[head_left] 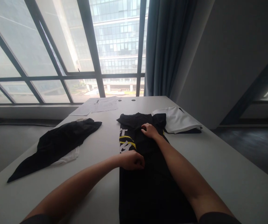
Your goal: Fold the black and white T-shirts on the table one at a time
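Note:
A black T-shirt [147,193] with white lettering and yellow stripes lies lengthwise before me, its sides folded inward into a long strip. My left hand [132,160] is closed over the shirt's middle, just below the print, with the fingers curled and the fabric between them mostly hidden. Higher up, near the collar and the sleeve, my right hand [150,130] has its fingers bent together on the black cloth. Both hands touch the same shirt.
On the white table [96,186], a crumpled black garment [64,137] lies at left, over a pale cloth [66,158]. A folded white garment [178,119] rests on dark cloth at the right. Paper sheets [103,104] lie at the far edge, before windows and a blue curtain [165,46].

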`<state>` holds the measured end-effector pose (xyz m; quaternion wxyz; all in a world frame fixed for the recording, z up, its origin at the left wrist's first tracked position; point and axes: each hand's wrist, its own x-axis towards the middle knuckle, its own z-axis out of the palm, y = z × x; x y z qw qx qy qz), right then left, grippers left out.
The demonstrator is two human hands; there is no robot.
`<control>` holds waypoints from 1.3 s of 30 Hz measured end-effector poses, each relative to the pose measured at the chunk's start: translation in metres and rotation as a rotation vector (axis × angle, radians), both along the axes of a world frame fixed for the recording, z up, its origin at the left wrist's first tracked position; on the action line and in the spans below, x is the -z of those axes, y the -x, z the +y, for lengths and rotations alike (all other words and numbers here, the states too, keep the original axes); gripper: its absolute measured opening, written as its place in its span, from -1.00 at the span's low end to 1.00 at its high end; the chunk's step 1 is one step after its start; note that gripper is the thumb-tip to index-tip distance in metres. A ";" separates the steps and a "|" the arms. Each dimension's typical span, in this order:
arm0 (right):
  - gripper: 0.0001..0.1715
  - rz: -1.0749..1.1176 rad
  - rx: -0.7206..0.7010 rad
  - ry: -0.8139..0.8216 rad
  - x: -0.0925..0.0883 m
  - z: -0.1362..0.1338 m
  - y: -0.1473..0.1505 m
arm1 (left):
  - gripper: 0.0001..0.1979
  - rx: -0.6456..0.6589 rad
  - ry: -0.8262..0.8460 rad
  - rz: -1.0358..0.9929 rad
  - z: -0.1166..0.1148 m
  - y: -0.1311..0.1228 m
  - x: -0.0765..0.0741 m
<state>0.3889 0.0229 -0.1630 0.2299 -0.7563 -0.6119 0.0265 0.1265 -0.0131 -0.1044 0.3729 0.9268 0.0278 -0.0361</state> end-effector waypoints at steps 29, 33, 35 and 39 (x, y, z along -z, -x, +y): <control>-0.79 0.287 0.061 -0.485 0.003 0.011 0.008 | -0.69 -0.875 -0.281 -0.184 0.294 -0.086 0.004; -0.71 0.292 0.101 -0.258 0.004 0.013 0.007 | -0.64 -0.905 -0.619 -0.012 0.284 -0.097 0.013; -0.66 0.293 0.109 -0.201 0.005 0.015 0.008 | -0.61 -0.901 -0.716 0.040 0.277 -0.101 0.022; -0.60 0.261 0.144 -0.232 0.004 0.017 0.010 | -0.62 -0.948 -0.741 0.029 0.268 -0.110 0.036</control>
